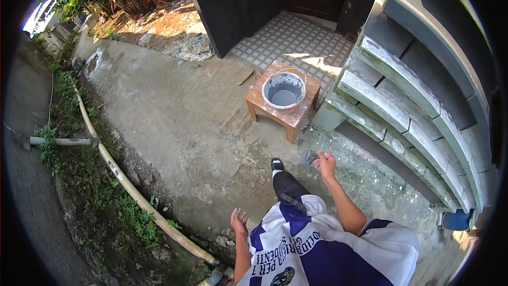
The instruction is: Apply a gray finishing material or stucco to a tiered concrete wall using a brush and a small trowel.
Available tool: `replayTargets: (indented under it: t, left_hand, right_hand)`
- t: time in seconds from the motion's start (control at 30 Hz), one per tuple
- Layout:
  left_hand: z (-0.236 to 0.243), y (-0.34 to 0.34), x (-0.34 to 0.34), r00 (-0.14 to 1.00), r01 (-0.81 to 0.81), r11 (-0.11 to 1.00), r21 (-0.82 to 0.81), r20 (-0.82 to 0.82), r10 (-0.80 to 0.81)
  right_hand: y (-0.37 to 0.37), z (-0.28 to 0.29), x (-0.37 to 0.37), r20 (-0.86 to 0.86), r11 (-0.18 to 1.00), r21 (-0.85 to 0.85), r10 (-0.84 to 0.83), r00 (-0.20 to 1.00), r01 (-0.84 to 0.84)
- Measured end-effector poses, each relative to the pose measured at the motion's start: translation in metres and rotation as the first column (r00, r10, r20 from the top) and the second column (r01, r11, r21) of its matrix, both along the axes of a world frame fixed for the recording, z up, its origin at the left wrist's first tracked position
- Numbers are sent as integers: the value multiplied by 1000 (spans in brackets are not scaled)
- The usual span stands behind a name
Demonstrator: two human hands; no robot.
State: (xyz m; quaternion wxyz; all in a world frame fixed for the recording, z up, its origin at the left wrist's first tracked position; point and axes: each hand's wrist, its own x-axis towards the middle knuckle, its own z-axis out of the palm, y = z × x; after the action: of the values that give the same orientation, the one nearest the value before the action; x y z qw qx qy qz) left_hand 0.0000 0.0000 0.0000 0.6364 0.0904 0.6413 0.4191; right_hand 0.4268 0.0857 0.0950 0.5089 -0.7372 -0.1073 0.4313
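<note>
My right hand [326, 165] grips the red handle of a paintbrush [308, 157] with grey-coated bristles, held low in front of me. My left hand [239, 220] hangs by my side, empty, its fingers loosely bent and apart. Ahead, a bucket [284, 104] of grey paint-like liquid with a thin handle stands on a small wooden table [256, 92], away from both hands.
Steps [402, 124] with whitish edges rise at the right, beside a tiled doorway floor [296, 37]. Along the left, a long pipe [124, 180] lies among weeds beside a wall [32, 100]. A dark panel [227, 5] stands behind the table. The concrete path [159, 111] runs toward the upper left.
</note>
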Motion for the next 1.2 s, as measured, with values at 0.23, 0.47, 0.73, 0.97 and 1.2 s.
replayTargets:
  t: [0.23, 0.47, 0.73, 0.97, 1.2]
  left_hand:
    - [14, 70, -15, 958, -276, 961, -9, -87, 274]
    - [62, 206, -19, 960, -237, 967, 97, -131, 249]
    - [60, 386, -35, 981, 91, 987, 129, -180, -67]
    - [62, 560, -26, 900, 417, 899, 135, -203, -387]
    - [60, 657, 68, 789, 614, 759, 219, -196, -582]
  right_hand:
    - [222, -7, -52, 13, 979, 200, 28, 1000, -30]
    - [341, -9, -81, -39, 958, 256, 144, 989, -129]
    - [337, -40, -42, 11, 971, 93, -222, 975, 220]
    - [308, -31, -34, 79, 806, 95, -591, 803, 584]
    - [341, -71, -8, -8, 858, 88, -507, 862, 506]
